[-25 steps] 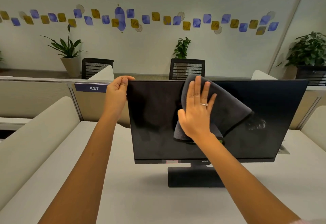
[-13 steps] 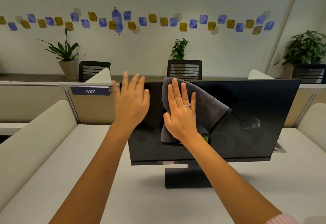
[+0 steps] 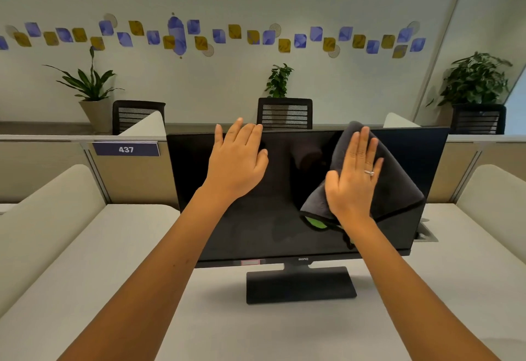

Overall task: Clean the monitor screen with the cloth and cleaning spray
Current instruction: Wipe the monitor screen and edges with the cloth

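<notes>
- A purple sign (image 3: 125, 149) reading 437 sits on the partition at far left, just beside the monitor's left edge.
- The left hand (image 3: 237, 161) is spread flat with fingers together, lying in front of the upper left part of the screen; its fingertips reach the top edge. Whether the palm touches the glass cannot be told. A second ago it gripped the top left corner of the monitor, and it has since let go and moved rightward along the top.
- The monitor (image 3: 256, 227) stands upright on its dark base (image 3: 301, 285) on the pale surface (image 3: 256, 332) (the screen is off and mirrors the hand and the cloth).
- The right hand (image 3: 353, 181), wearing a ring, lies open and flat on the cloth, fingers straight and pointing up, pressing it against the screen.
- The cloth (image 3: 398, 187) is dark grey and bunched, covering the upper right part of the screen, its top at the monitor's upper edge. Half a second ago the hand and cloth were near the screen's upper middle; both have swept to the right.
- A small green patch (image 3: 316, 222) shows just below the cloth's lower left corner.
</notes>
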Motion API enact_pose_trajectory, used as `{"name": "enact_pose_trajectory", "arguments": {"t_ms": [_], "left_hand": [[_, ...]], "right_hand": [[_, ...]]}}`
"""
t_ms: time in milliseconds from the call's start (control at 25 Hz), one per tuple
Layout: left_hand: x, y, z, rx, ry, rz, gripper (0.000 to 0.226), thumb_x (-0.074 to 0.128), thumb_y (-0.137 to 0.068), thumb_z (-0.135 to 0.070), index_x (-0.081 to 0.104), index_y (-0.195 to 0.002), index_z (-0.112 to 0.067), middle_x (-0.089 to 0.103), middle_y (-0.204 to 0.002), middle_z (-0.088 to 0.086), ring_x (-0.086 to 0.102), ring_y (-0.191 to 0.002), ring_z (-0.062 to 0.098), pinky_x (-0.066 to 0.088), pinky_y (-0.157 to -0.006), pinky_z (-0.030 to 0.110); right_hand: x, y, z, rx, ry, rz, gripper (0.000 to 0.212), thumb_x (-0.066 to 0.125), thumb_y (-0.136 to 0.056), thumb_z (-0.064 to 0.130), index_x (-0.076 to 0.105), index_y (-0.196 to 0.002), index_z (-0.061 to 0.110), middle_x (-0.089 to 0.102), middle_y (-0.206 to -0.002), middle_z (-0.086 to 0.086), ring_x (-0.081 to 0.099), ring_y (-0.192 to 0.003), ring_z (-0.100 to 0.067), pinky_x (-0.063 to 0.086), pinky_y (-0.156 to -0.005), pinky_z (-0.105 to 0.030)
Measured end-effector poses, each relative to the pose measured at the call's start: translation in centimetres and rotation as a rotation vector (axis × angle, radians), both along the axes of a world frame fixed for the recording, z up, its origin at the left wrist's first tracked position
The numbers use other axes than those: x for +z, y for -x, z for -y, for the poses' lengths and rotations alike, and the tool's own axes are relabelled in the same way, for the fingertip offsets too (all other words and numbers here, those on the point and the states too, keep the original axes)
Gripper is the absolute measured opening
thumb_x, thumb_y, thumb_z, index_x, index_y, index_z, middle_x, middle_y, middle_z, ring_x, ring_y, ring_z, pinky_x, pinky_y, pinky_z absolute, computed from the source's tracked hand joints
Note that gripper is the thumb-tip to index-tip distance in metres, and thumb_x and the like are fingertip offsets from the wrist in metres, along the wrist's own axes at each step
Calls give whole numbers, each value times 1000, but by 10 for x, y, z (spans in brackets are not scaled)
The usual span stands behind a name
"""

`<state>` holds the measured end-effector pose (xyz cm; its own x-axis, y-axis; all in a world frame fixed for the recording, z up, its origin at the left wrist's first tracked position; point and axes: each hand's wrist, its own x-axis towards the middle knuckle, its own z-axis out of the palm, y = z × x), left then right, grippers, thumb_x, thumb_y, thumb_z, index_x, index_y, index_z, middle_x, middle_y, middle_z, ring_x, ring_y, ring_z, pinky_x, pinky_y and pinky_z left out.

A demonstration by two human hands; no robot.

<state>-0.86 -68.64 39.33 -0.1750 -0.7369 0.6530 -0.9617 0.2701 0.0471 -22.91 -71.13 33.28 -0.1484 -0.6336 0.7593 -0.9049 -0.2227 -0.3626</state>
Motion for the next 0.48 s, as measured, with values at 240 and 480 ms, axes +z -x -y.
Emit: {"name": "enact_pose_trajectory", "arguments": {"t_ms": [240, 480], "left_hand": [[1, -1, -4, -36, 19, -55, 49, 43, -88, -30, 42, -134, -13, 46, -140, 5, 26, -139, 23, 4, -114, 52], [4, 0, -6, -36, 22, -81, 54, 37, -80, -32, 45, -131, -15, 51, -135, 3, 36, -133, 20, 9, -115, 53]], "right_hand": [[1, 26, 5, -23, -5, 66, 77, 38, -84, 22, -1, -149, 10, -2, -159, -11, -7, -145, -27, 1, -117, -54], [0, -26, 1, 116, 4, -53, 81, 38, -79, 20, -1, -150, 10, -7, -158, -9, -13, -144, -27, -4, -116, -53]]}}
